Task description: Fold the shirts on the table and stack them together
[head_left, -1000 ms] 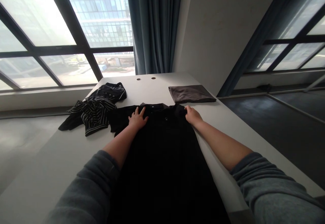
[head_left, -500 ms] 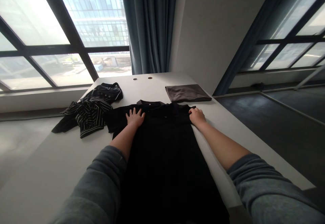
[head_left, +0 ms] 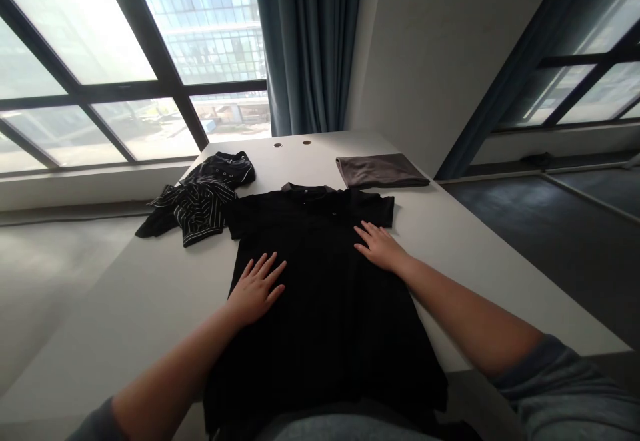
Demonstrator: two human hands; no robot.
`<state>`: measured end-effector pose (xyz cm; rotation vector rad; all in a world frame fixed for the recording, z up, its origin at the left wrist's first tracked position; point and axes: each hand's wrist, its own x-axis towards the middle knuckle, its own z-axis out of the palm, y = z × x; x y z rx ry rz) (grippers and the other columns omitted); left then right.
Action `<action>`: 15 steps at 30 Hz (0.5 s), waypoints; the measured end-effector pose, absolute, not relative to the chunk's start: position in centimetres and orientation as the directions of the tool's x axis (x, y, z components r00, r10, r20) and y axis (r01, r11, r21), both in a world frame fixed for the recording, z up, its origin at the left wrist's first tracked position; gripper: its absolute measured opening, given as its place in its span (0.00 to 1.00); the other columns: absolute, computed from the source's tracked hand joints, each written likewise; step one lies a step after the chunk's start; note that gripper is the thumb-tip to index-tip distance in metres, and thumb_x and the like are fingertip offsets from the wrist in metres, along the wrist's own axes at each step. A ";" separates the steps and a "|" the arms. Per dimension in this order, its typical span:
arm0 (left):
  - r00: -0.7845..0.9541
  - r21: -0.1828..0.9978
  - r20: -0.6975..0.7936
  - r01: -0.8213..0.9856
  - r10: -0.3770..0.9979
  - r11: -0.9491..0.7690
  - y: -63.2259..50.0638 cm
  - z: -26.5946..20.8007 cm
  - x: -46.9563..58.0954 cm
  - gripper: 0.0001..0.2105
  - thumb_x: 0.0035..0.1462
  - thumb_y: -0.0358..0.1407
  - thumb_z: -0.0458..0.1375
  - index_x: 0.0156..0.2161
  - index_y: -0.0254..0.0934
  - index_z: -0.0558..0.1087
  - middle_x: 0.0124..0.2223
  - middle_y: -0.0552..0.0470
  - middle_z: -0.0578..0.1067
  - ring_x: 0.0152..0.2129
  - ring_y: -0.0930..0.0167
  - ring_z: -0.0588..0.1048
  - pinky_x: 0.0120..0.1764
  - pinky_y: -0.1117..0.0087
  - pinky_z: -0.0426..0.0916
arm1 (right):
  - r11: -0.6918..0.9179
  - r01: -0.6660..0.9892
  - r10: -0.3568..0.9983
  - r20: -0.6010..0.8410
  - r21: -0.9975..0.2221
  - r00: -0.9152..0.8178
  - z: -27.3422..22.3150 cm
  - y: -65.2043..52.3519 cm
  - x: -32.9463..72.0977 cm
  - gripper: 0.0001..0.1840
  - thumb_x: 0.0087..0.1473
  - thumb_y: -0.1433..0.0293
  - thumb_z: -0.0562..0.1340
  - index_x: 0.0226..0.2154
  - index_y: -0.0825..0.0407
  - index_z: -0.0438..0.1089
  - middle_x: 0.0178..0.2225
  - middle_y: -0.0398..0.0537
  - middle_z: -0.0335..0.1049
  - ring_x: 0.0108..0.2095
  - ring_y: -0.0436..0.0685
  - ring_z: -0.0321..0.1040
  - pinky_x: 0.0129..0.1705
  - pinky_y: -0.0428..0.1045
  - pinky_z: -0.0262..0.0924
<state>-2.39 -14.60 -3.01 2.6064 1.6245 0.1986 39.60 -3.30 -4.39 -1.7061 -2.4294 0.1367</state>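
Observation:
A black short-sleeved shirt [head_left: 320,281] lies spread out on the white table, its collar at the far end and its hem towards me. On the shirt's left side rests my left hand [head_left: 256,289], flat with the fingers spread. My right hand [head_left: 379,246] lies open on the right side, just below the right sleeve. Neither hand grips the cloth. The lower hem hangs near the table's front edge, close to my body.
A crumpled black garment with white stripes [head_left: 200,207] lies left of the shirt. At the back right is a folded grey-brown cloth [head_left: 383,171]. The white table [head_left: 480,281] has two round holes near its far edge. Windows and a blue curtain [head_left: 313,47] stand behind it.
Both hands have slid down the shirt towards me, the left from near the collar, the right off the right sleeve, where its fingers were curled. The right fingers are now spread.

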 end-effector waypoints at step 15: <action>0.376 0.110 -0.026 0.922 0.926 -0.371 -13.8 -1.9 -1.5 0.30 0.74 0.52 0.48 0.76 0.52 0.55 0.79 0.52 0.48 0.76 0.56 0.47 0.74 0.44 0.44 | 0.354 0.933 0.934 -0.014 -0.069 -0.356 -4.5 -0.7 40.5 0.40 0.72 0.49 0.47 0.77 0.49 0.49 0.78 0.56 0.40 0.77 0.67 0.40 0.76 0.64 0.39</action>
